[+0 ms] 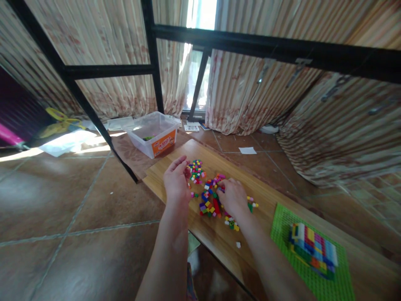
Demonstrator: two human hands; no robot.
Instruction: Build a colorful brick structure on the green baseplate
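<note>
Small loose toy bricks [208, 200] in many colours lie heaped on a wooden table [260, 246]. My left hand [176, 179] hovers at the left of a smaller brick pile [196, 169], palm turned inward, fingers loosely bent and apart. Over the right side of the main heap, my right hand [233, 195] has its fingers bent together among the bricks; whatever is at the fingertips is hidden. At the right, a green baseplate [278, 221] carries a block of stacked multicoloured bricks [313, 248]. A single white brick [238, 245] lies near the table's front edge.
A clear plastic box [140, 140] with an orange label stands on the floor beyond the table, some green pieces inside. A black metal frame [266, 44] crosses above. Striped curtains [244, 92] hang behind. Papers [247, 150] lie on the tiled floor.
</note>
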